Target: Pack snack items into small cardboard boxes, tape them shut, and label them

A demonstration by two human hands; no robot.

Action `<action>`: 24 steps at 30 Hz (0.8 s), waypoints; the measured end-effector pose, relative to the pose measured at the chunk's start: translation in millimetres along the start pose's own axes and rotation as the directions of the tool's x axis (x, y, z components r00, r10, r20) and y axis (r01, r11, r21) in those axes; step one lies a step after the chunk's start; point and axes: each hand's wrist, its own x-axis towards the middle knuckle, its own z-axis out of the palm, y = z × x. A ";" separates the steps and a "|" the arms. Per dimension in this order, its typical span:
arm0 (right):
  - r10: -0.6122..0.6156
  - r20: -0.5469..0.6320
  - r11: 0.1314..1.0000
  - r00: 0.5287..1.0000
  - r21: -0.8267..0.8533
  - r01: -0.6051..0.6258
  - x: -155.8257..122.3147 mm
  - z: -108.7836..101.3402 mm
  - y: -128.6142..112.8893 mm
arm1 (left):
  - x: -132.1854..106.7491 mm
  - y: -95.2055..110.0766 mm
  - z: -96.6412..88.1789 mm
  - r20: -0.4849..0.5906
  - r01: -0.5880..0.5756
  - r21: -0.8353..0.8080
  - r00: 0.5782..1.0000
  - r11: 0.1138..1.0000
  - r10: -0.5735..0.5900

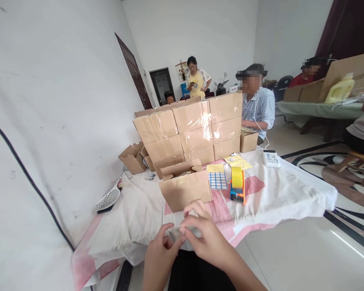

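At the table's near edge my two hands are close together, fingertips nearly meeting. My left hand [162, 247] is closed, thumb and fingers curled toward the right hand. My right hand [204, 229] pinches with thumb and index finger, its other fingers bent above. Whatever lies between the fingertips is too small or pale to make out. Just beyond them stands a cardboard box [186, 192] with raised flaps, its contents mostly hidden. To its right are a sheet of blue-edged labels [217, 180] and a tape dispenser [238, 186] with yellow tape.
Behind the open box rises a wall of taped cartons [197, 129]. A white perforated item [108, 199] lies at the left, near an opened carton [132, 158]. A white device [271, 158] with a cable sits at the right edge. A person [257, 105] sits behind the cartons.
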 end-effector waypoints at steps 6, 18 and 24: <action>0.016 -0.195 1.000 0.981 -0.006 -0.017 0.0 -59.3 -3.6 | 25.5 0.0 -6.4 -0.154 -0.092 0.190 0.980 0.977 0.122; 0.197 -0.009 0.851 0.980 0.497 -0.167 52.1 -106.7 -0.3 | 170.7 112.7 -6.4 -0.013 -0.505 0.593 0.773 0.627 0.634; 0.231 0.144 0.715 0.962 0.645 -0.269 88.8 -109.2 20.8 | 159.0 87.9 4.2 0.069 -0.516 0.544 0.814 0.662 0.577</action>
